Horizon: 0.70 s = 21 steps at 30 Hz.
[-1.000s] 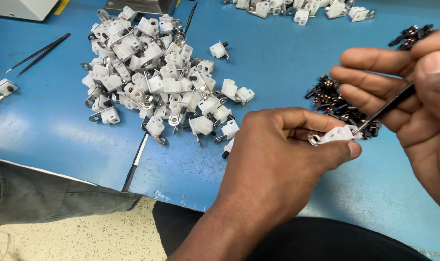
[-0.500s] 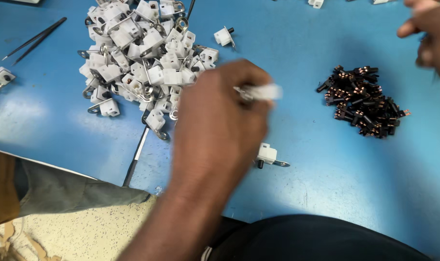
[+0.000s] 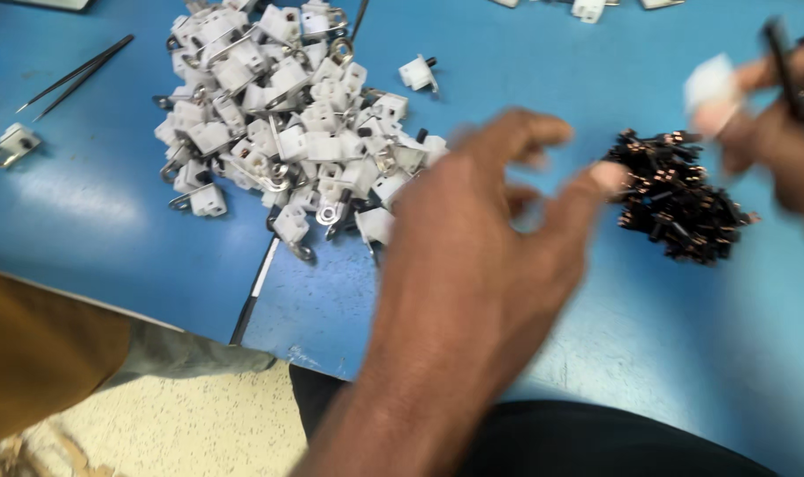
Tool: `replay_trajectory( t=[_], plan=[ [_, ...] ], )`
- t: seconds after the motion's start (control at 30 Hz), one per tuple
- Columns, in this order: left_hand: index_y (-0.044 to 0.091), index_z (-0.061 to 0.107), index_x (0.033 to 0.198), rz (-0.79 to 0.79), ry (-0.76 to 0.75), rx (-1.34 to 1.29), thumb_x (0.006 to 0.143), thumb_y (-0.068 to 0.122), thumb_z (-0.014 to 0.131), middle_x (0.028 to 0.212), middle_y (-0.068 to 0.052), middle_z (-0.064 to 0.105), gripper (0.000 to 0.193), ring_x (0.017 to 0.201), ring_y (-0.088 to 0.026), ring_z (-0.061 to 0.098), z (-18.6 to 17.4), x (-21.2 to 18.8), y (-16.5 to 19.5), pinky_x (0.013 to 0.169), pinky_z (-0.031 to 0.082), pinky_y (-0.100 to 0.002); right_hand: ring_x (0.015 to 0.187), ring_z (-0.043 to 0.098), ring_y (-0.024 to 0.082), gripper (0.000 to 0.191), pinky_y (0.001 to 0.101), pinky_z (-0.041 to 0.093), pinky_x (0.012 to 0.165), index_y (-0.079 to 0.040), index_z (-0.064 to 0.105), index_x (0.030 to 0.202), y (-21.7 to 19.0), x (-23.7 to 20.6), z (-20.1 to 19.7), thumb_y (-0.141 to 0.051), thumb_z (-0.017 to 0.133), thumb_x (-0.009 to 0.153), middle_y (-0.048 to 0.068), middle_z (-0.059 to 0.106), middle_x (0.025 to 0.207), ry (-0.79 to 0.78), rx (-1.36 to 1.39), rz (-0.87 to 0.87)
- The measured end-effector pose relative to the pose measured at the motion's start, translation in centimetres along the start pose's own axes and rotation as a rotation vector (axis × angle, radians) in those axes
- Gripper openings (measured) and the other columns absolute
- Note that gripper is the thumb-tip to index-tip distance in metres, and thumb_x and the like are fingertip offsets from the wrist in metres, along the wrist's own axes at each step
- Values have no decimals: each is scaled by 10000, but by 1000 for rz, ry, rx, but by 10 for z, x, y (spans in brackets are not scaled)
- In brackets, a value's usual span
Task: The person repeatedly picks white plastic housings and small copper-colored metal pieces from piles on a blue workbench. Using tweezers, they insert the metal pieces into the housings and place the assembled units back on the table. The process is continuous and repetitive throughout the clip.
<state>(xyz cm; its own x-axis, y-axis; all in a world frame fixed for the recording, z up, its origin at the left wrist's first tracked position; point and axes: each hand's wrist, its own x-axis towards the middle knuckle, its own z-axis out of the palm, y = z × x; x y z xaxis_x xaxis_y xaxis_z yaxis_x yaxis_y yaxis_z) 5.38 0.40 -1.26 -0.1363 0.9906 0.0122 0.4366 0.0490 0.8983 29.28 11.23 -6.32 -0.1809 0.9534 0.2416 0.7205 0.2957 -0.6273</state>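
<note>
Black tweezers (image 3: 77,75) are seen upper left. A heap of white parts (image 3: 283,132) lies left of centre. The left hand (image 3: 486,234) is spread open, empty, at centre. A black parts pile (image 3: 680,203) lies right. The blurred right hand (image 3: 777,132), upper right, apparently pinches a white part (image 3: 711,88) and a black tool (image 3: 780,62).

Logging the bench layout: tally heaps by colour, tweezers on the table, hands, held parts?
White-part heap: 1
Black-part heap: 1
Tweezers lying on table: 1
Hands: 2, left hand, right hand
White part in right hand: 1
Total: 6
</note>
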Motion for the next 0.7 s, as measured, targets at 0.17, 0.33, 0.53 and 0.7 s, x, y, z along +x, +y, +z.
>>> replay_trajectory(
  t=[0.17,0.33,0.53,0.7],
  plan=[
    [-29,764,893,-338,-425,-282,850,340,752,767,-112,760,371,650,-156,665,12,-25,9,581,548,-327,892,750,121,450,249,591,818,-63,704,1318,-38,-99,-5,-124,753,874,74,738,898,-244,449,111],
    [-10,760,932,-247,-337,-367,859,243,723,737,-47,763,265,670,-99,710,7,-39,-9,639,581,-278,710,718,169,441,288,550,611,-105,736,1282,-3,-99,-11,-109,803,846,123,729,897,-122,127,311],
    [13,745,1099,-250,-410,-417,866,209,716,781,-80,782,305,715,-96,729,11,-46,-15,687,593,-266,484,531,200,279,353,430,418,-90,792,1177,46,-81,-1,-163,801,908,100,731,902,35,-345,172],
    [53,762,1069,-197,-360,-287,872,258,735,748,-62,772,286,677,-104,727,4,-43,0,659,580,-283,495,597,93,264,262,469,460,-62,769,1162,41,-69,-14,-218,745,951,112,715,790,91,-179,224]
  ],
)
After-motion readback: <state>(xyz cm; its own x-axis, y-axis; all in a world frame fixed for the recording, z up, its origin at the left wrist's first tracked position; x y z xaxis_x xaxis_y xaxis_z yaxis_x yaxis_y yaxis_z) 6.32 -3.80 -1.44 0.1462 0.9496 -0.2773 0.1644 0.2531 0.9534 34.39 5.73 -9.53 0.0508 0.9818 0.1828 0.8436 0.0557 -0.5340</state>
